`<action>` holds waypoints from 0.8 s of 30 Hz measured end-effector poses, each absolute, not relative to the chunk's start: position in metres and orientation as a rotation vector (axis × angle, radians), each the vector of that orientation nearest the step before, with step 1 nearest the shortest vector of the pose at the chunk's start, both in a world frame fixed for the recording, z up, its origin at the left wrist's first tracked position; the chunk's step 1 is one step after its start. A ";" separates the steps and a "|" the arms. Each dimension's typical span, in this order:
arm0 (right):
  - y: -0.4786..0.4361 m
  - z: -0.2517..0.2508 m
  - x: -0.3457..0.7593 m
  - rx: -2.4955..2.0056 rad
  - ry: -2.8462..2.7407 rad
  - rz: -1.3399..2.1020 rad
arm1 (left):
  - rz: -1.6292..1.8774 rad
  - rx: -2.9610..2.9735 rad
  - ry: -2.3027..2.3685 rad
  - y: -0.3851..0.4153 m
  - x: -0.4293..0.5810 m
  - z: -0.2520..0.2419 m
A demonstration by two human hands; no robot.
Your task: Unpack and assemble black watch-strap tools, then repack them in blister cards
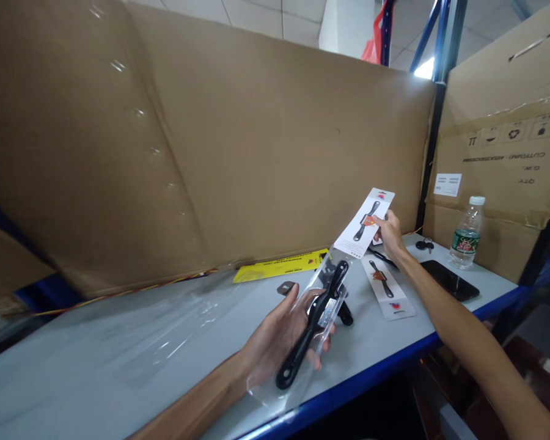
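Note:
My left hand (279,330) is curled round a clear plastic blister pack (263,391) from beneath. Through the plastic shows a black spokeshave (297,354), tilted, with a handle at each end. My right hand (389,235) pinches a white printed card (351,235) by its right edge. The card's lower end meets the top of the pack; I cannot tell how far it sits inside. On the table below lies a second white card (387,290) with the same tool pictured. Another black handle (345,315) shows behind the pack, mostly hidden.
Clear plastic packaging (174,330) and a yellow printed sheet (279,267) lie on the grey table (132,311). To the right are a black phone (449,280), keys (425,244) and a water bottle (466,235). Cardboard (275,140) walls in the back; a large carton (499,146) stands at right.

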State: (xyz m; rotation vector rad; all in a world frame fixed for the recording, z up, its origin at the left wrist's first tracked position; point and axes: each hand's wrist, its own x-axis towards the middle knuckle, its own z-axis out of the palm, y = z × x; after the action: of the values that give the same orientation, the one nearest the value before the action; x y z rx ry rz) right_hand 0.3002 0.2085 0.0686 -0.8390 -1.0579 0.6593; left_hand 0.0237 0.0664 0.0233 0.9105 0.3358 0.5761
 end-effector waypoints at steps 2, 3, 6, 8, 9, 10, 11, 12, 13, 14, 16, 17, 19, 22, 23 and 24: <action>0.208 0.069 0.300 -0.849 -1.064 0.692 | 0.569 0.925 0.340 0.066 0.024 0.023; 0.208 0.069 0.300 -0.852 -1.062 0.710 | 0.568 0.932 0.344 0.066 0.024 0.023; 0.208 0.068 0.300 -0.852 -1.051 0.728 | 0.576 0.943 0.368 0.065 0.024 0.024; 0.208 0.069 0.300 -0.848 -1.051 0.712 | 0.583 0.942 0.381 0.064 0.024 0.025; 0.208 0.069 0.300 -0.844 -1.057 0.703 | 0.581 0.941 0.383 0.064 0.025 0.025; 0.208 0.069 0.300 -0.837 -1.062 0.695 | 0.577 0.941 0.379 0.064 0.025 0.025; 0.208 0.069 0.300 -0.830 -1.067 0.687 | 0.572 0.941 0.372 0.064 0.025 0.025; 0.208 0.069 0.299 -0.824 -1.068 0.678 | 0.569 0.941 0.363 0.064 0.025 0.025; 0.208 0.068 0.299 -0.820 -1.069 0.669 | 0.565 0.941 0.353 0.065 0.024 0.024; 0.209 0.068 0.299 -0.817 -1.070 0.663 | 0.562 0.941 0.345 0.065 0.024 0.023; 0.209 0.066 0.299 -0.820 -1.076 0.672 | 0.563 0.945 0.339 0.066 0.023 0.022; 0.209 0.066 0.298 -0.826 -1.080 0.684 | 0.564 0.948 0.340 0.066 0.023 0.022; 0.210 0.065 0.299 -0.837 -1.082 0.707 | 0.569 0.952 0.354 0.065 0.023 0.022; 0.210 0.065 0.299 -0.838 -1.072 0.718 | 0.567 0.958 0.391 0.064 0.023 0.024; 0.210 0.065 0.298 -0.834 -1.067 0.718 | 0.561 0.963 0.405 0.063 0.023 0.024; 0.209 0.065 0.297 -0.830 -1.066 0.724 | 0.556 0.968 0.421 0.063 0.024 0.025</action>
State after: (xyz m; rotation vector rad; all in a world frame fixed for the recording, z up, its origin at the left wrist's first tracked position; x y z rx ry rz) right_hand 0.2975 0.2093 0.0652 -0.8305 -1.0661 0.7238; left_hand 0.0237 0.0627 0.0248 0.9684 0.4210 0.5561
